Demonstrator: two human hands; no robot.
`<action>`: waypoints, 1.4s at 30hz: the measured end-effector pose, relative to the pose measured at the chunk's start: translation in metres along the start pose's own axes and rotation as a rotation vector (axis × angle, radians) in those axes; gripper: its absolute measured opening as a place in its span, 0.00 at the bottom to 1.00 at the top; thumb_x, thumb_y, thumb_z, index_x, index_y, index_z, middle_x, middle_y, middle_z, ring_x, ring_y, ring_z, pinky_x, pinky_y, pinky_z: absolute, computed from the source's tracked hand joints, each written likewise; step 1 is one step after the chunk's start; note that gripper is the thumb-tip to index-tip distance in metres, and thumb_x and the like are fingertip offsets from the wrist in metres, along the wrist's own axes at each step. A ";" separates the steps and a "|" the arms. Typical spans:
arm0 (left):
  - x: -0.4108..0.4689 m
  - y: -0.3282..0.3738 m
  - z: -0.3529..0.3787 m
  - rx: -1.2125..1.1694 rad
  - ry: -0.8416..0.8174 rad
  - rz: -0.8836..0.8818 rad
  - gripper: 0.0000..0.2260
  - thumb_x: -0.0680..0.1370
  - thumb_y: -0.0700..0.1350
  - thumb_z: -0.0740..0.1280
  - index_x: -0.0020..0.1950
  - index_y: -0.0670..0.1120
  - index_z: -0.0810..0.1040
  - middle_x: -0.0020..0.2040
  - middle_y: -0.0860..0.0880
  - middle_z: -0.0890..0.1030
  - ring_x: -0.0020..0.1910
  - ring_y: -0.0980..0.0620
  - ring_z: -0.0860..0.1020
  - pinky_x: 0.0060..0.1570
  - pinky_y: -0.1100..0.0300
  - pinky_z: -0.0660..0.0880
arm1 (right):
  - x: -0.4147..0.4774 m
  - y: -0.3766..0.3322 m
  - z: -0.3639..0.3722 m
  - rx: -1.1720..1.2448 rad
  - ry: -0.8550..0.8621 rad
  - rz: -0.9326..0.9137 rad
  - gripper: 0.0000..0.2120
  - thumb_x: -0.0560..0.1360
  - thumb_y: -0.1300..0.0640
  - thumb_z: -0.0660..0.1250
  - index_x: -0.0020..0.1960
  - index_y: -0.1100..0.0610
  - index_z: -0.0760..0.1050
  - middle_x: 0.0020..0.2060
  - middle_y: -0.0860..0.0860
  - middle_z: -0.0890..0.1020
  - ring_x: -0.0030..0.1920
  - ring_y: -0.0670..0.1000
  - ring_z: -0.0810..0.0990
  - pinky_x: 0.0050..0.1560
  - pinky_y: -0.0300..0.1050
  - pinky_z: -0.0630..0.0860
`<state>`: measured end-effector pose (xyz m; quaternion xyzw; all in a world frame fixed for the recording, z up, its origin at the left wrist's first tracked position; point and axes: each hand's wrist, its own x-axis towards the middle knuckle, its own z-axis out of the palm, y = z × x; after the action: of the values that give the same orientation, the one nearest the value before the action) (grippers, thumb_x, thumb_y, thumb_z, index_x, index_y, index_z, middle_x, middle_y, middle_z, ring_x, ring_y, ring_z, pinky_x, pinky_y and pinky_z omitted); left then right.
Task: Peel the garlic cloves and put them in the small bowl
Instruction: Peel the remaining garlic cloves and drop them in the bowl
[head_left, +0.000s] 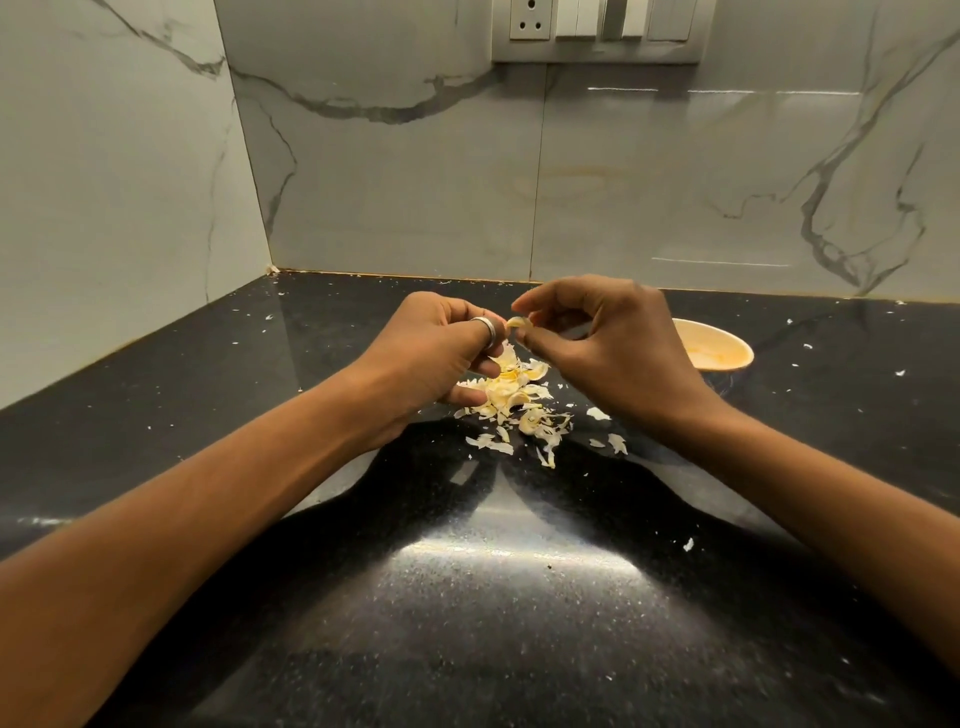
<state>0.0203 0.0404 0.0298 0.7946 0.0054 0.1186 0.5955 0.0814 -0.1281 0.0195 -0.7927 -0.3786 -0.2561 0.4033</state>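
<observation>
One garlic clove (519, 324) is pinched between two hands above the desk (467, 597), with the left hand (441, 353) and the right hand (613, 338) both curled on it. One small bowl (719, 351) is seen to the right, just beyond the right hand (the nearer one). One heap of skins (511, 397) lies below. The clove's long axis cannot be told.

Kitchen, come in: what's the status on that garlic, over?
Both busy: left hand and right hand pinch one garlic clove over the peel pile. The small bowl sits right, partly behind that hand. Nothing blocking.
</observation>
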 end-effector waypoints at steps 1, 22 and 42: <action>0.000 0.000 0.000 0.022 0.000 0.004 0.07 0.82 0.42 0.65 0.51 0.43 0.82 0.43 0.47 0.80 0.40 0.55 0.80 0.30 0.63 0.77 | 0.000 0.000 0.000 -0.019 0.003 -0.039 0.07 0.74 0.57 0.76 0.52 0.55 0.86 0.41 0.48 0.85 0.41 0.46 0.83 0.44 0.45 0.80; 0.000 -0.001 0.001 0.087 -0.039 0.018 0.09 0.81 0.41 0.63 0.44 0.44 0.80 0.39 0.48 0.79 0.35 0.58 0.79 0.29 0.64 0.75 | 0.004 -0.003 -0.007 0.346 -0.158 0.361 0.04 0.71 0.62 0.78 0.46 0.58 0.86 0.39 0.54 0.87 0.46 0.58 0.86 0.50 0.55 0.84; 0.007 -0.008 -0.003 0.346 0.158 0.085 0.14 0.81 0.52 0.66 0.41 0.44 0.81 0.34 0.47 0.81 0.33 0.54 0.81 0.30 0.59 0.76 | 0.006 -0.013 -0.015 0.491 -0.105 0.490 0.05 0.76 0.67 0.71 0.52 0.64 0.81 0.46 0.60 0.86 0.46 0.56 0.85 0.46 0.43 0.84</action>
<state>0.0280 0.0464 0.0238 0.8728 0.0388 0.2029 0.4422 0.0732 -0.1330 0.0372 -0.7515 -0.2478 -0.0118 0.6113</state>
